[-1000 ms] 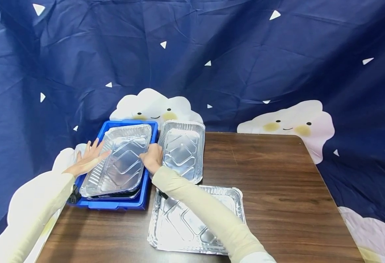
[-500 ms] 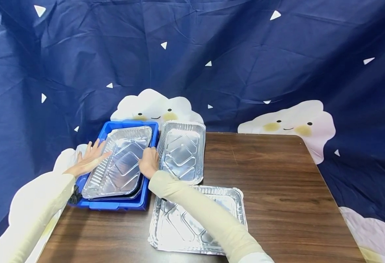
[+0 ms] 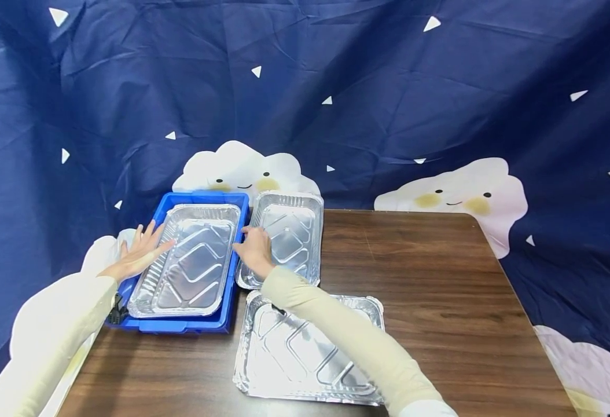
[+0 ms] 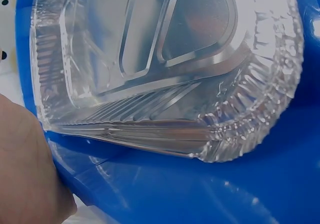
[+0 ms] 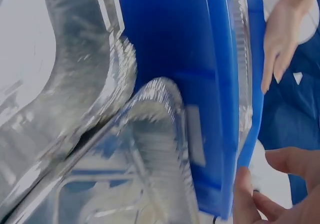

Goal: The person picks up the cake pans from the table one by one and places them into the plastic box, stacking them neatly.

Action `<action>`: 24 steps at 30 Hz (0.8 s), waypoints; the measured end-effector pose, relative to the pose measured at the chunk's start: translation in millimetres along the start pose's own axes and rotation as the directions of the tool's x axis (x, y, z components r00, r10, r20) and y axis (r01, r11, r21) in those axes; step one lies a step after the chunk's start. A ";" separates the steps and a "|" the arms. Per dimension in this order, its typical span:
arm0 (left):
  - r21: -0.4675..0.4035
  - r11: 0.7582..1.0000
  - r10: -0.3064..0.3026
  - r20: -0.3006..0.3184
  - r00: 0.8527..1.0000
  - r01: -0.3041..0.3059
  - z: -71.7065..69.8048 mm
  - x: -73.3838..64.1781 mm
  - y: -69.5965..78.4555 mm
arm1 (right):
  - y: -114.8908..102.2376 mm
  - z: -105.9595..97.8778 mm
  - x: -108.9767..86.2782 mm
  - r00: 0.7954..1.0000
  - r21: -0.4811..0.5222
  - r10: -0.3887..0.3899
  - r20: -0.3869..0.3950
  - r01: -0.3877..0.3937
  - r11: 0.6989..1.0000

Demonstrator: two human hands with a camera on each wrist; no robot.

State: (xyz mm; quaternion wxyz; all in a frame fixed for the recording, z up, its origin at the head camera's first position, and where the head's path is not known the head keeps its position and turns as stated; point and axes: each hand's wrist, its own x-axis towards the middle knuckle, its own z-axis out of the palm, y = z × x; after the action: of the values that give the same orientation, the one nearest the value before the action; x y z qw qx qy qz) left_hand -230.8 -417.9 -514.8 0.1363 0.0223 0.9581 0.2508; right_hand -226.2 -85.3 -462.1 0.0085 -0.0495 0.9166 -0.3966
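A rectangular foil tray [image 3: 195, 263] lies inside a blue plastic bin [image 3: 180, 325] at the table's left. My left hand [image 3: 137, 250] is at the bin's left side with fingers spread and thumb over the tray's left rim. In the right wrist view, that left hand [image 5: 285, 31] shows beyond the bin with straight fingers. My right hand [image 3: 254, 248] is by the bin's right rim, nothing held. Its thumb and fingers are apart in the right wrist view. In the left wrist view, several layered edges show below the tray's crimped rim [image 4: 270, 83].
A second foil tray [image 3: 289, 234] stands right beside the bin, partly behind the right hand. A third foil tray [image 3: 305, 353] lies nearer on the brown wooden table [image 3: 440, 301], under the right forearm. A dark blue patterned cloth [image 3: 336, 87] hangs behind the table.
My right hand has let go of the tray's right rim and shifted right. The tray has settled straighter and lower in the bin. The left hand has hardly moved.
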 end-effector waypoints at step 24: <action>0.006 1.000 0.006 0.014 1.000 -0.006 0.7 -0.1 -1.1 | 130.8 -88.2 26.4 0.979 0.258 0.201 -0.037 -0.185 0.948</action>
State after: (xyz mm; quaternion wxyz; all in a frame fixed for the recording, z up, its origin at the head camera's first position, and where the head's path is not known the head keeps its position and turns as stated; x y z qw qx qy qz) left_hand -230.5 -418.5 -515.9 0.1422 0.0275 0.9578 0.2482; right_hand -268.3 65.2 -496.3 0.0246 0.0546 0.8588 -0.5088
